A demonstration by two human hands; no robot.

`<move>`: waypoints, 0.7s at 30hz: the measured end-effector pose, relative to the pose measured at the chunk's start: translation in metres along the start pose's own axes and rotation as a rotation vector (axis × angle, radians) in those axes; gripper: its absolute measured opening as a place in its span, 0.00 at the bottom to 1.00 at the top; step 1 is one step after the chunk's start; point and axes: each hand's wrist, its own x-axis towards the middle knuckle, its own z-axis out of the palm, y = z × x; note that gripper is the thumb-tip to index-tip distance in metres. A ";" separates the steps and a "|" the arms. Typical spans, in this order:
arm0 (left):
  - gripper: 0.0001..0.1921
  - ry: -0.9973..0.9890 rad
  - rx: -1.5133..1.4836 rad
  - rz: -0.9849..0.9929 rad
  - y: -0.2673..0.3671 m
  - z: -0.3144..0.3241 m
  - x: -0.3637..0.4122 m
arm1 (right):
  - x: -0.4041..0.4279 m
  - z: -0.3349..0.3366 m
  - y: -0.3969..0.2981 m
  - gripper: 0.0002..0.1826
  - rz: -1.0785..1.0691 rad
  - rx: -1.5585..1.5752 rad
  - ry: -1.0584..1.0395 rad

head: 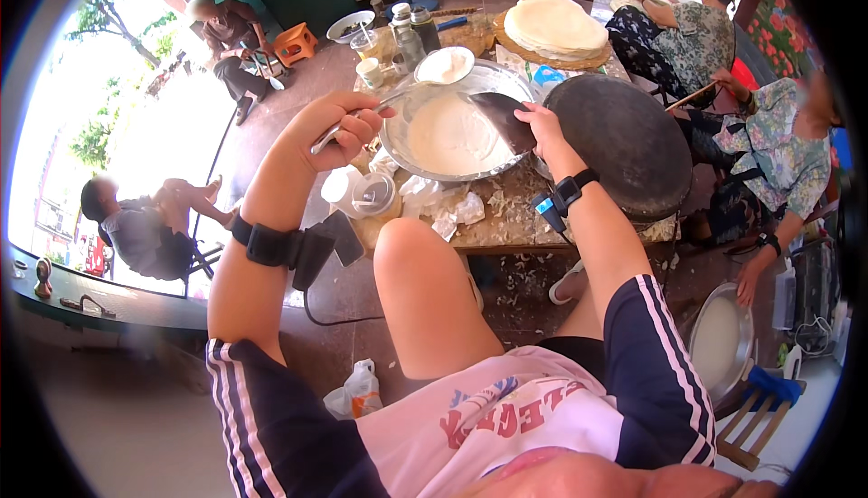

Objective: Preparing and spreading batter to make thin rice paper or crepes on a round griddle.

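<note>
My left hand (pixel 349 128) grips the metal handle of a ladle (pixel 444 67). Its round bowl holds pale batter and sits over the far rim of a wide metal basin (pixel 388 142). Thick cream-coloured batter (pixel 451 135) fills much of that basin. With my right hand (pixel 544 130) I hold a dark, curved-edged scraper (pixel 505 118), tilted at the basin's right side; whether its lower edge touches the batter cannot be told. Just right of this hand is a large round black griddle (pixel 620 145).
Thin round flatbreads (pixel 556 27) are stacked on a woven mat (pixel 505 34). Bottles (pixel 410 37) and a paper cup (pixel 369 72) stand at the table's far left. Crumpled tissues (pixel 461 213) and lidded tubs (pixel 373 196) lie nearer. A co-worker's hand (pixel 749 281) touches another basin (pixel 744 318).
</note>
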 end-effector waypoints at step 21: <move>0.12 0.179 0.187 0.087 -0.021 -0.004 0.000 | 0.000 -0.007 -0.026 0.17 0.371 0.471 -0.227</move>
